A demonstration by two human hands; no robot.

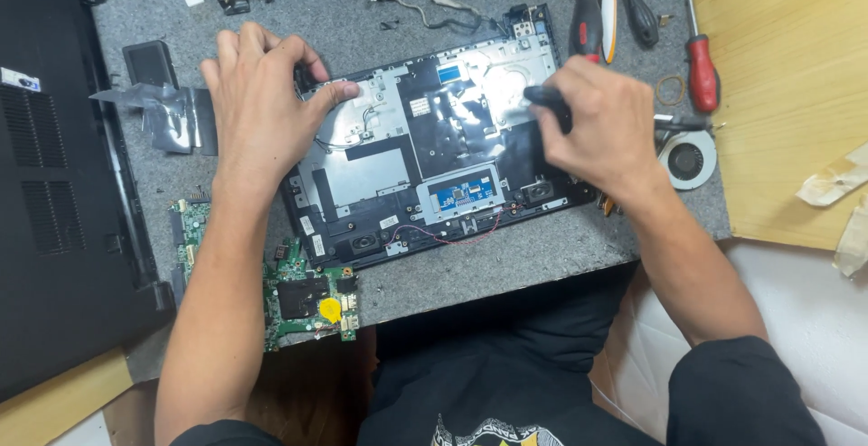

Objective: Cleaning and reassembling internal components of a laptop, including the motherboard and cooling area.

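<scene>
A: What's under the left hand [262,103]?

B: It lies flat, fingers spread wide, thumb pressing the top left corner of the opened laptop base [425,166]. Nothing is gripped. A green circuit board [303,297] sits below that wrist.

A: And the base itself?

B: Its long axis runs left to right between both hands, slightly tilted. Inside the shell: a metal plate, black film, a blue touchpad board [464,195] below the fingers.

A: The right hand [601,125]?

B: Fingers closed narrowly on a black-handled tool [547,96], over the base's right end. Red-handled screwdrivers [701,71] and a small fan [687,159] lie just beyond its knuckles.
</scene>
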